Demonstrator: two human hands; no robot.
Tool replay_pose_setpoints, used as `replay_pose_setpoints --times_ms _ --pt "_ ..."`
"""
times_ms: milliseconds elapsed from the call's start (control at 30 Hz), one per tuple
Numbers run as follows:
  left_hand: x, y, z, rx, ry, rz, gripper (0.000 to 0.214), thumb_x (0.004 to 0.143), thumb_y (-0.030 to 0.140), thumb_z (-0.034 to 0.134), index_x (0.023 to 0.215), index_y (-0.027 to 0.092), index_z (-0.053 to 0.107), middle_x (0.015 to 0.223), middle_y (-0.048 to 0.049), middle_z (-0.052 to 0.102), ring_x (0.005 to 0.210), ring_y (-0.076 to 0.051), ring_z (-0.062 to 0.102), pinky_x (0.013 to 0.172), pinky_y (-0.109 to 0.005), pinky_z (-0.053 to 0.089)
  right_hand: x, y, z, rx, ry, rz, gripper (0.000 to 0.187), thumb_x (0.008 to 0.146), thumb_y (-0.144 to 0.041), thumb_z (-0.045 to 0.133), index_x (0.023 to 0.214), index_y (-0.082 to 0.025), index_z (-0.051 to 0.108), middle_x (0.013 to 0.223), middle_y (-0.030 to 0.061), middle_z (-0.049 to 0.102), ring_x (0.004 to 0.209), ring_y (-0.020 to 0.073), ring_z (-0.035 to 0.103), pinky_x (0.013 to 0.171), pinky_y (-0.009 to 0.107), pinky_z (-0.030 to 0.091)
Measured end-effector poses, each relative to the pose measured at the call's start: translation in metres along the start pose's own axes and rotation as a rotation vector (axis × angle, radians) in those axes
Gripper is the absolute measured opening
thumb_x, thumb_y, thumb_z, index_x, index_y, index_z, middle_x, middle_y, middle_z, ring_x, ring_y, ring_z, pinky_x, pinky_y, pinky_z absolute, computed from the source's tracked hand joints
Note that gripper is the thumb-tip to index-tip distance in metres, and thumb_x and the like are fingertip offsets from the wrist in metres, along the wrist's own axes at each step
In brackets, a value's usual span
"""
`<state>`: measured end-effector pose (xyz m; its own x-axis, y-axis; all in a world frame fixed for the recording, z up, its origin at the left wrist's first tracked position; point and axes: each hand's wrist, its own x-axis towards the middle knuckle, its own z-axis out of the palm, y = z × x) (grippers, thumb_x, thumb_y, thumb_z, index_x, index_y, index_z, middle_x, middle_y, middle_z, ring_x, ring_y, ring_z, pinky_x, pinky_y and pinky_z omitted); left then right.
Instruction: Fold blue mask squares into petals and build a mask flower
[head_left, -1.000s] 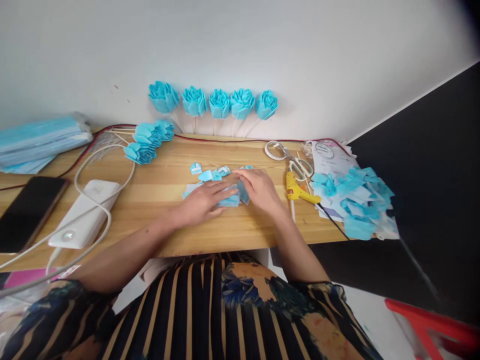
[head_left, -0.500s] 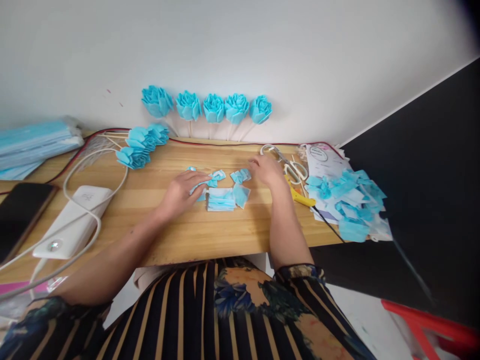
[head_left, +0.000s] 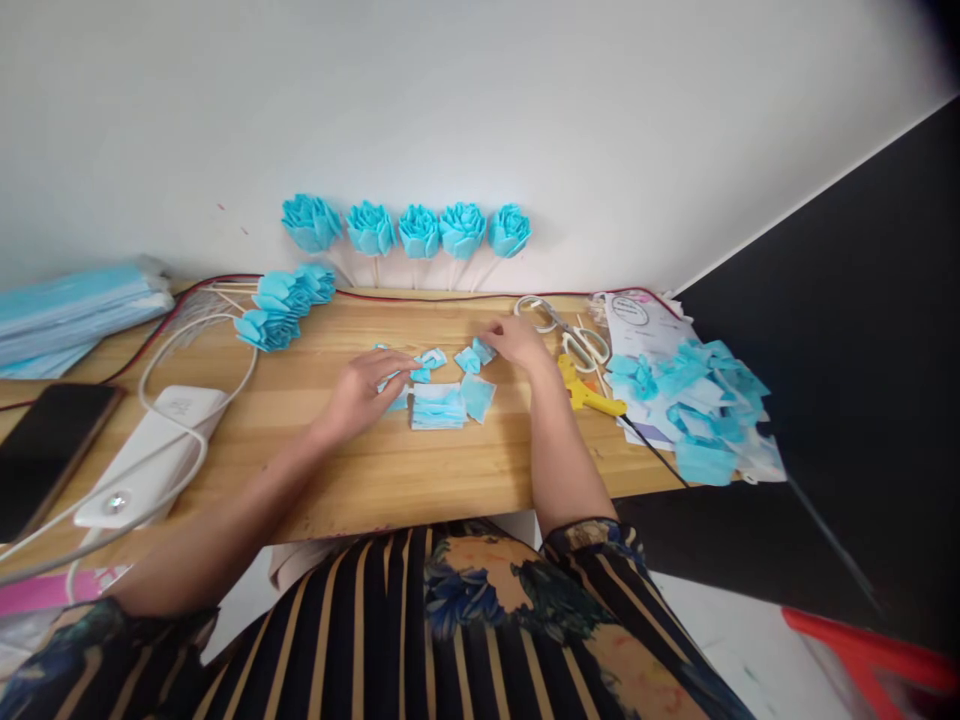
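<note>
My left hand lies low over small light-blue fabric pieces, its fingers stretched out and partly hiding them. Just right of its fingertips is a folded blue piece. My right hand has its fingers bent and closed at the edge of a small folded blue piece; the exact grip is partly hidden. Another folded piece touches that one on the left. Between and below my hands lie a pleated blue-and-white stack and a flat blue square.
Several blue fabric flowers on sticks lean against the wall; more flowers lie at left. Scissors, a yellow glue gun and blue scraps are right. A white power bank, phone and face masks are left.
My right hand has moved left and down onto the folded blue pieces. My left hand stays almost in place. The whole view has shifted slightly.
</note>
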<state>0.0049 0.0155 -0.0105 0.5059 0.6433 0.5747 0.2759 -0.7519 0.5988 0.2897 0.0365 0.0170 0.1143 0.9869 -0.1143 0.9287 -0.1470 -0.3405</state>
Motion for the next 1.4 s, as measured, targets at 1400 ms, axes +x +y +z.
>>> replay_pose_setpoints --times_ms 1400 --pt "0.028 0.001 -0.013 -0.572 0.171 -0.689 0.037 0.074 0.054 0.074 0.078 0.017 0.072 0.07 -0.0014 0.068 0.066 -0.014 0.056 0.064 -0.026 0.044 -0.03 -0.084 0.055 1.062 0.028 -0.386 0.045 0.083 -0.034 0.064 0.127 -0.027 0.061 0.089 -0.0003 0.069 0.082 0.0157 0.065 0.08 0.032 0.055"
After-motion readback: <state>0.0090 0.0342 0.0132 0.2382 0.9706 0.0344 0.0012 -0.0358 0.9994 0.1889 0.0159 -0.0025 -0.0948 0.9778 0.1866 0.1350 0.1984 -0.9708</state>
